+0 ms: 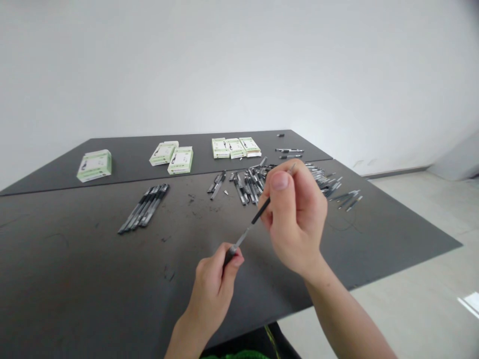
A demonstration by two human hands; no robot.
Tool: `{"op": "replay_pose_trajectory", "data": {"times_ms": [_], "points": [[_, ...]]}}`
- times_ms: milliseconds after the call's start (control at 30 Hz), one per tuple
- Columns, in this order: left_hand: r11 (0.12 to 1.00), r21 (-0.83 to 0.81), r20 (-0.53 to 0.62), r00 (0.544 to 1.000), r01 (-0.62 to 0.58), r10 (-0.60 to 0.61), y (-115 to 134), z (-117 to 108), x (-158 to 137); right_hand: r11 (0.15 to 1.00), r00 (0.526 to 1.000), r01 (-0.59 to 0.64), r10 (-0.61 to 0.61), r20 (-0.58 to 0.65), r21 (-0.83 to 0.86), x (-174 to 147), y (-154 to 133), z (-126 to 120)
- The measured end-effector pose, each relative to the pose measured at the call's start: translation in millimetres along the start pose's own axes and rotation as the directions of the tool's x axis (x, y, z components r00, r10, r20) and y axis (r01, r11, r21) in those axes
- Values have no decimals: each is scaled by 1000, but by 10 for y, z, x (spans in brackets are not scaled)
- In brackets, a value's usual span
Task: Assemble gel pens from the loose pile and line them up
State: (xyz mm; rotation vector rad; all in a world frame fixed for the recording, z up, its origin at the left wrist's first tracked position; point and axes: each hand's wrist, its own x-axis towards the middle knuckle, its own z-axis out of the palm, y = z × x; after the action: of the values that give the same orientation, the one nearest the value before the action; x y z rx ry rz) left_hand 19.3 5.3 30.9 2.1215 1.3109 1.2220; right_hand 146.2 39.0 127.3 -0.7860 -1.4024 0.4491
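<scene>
Clamps the left hand [215,281] on a pen barrel [229,254], on the near side of the loose pen pile [254,183]. Pinches a thin pen refill [261,211] tightly in the right hand [295,217], in front of the same pile and in line with the barrel; cannot tell exactly where they meet. Has a row of pens [144,208] left of the pile and green-and-white boxes [236,147] behind it.

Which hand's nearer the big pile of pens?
Right. The right hand is raised in front of the pile of pens, partly hiding it; the left hand is lower in view, farther left and nearer the body.
</scene>
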Motion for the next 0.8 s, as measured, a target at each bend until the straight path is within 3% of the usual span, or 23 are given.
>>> {"op": "replay_pose_trajectory", "data": {"times_ms": [200, 300, 433, 633, 800], "points": [[1000, -9, -18, 1000, -21, 20, 23, 2, 9, 991, 977, -130, 123, 176, 30, -98, 42, 59], [1000, -10, -47, 999, -27, 26, 27, -1, 7, 994, 969, -105, 103, 226, -4, -150, 52, 77], [999, -10, -81, 996, -33, 32, 23, -5, 12, 996, 979, -83, 86, 186, -25, -168, 63, 72], [999, -19, -96, 995, -40, 38, 26, 0, 25, 991, 944, 21, 24, 330, -132, -172, 63, 52], [999, -38, -84, 996, -33, 30, 33, -6, 18, 989, 936, 24, 30, 350, -149, -252, 134, 52]]}}
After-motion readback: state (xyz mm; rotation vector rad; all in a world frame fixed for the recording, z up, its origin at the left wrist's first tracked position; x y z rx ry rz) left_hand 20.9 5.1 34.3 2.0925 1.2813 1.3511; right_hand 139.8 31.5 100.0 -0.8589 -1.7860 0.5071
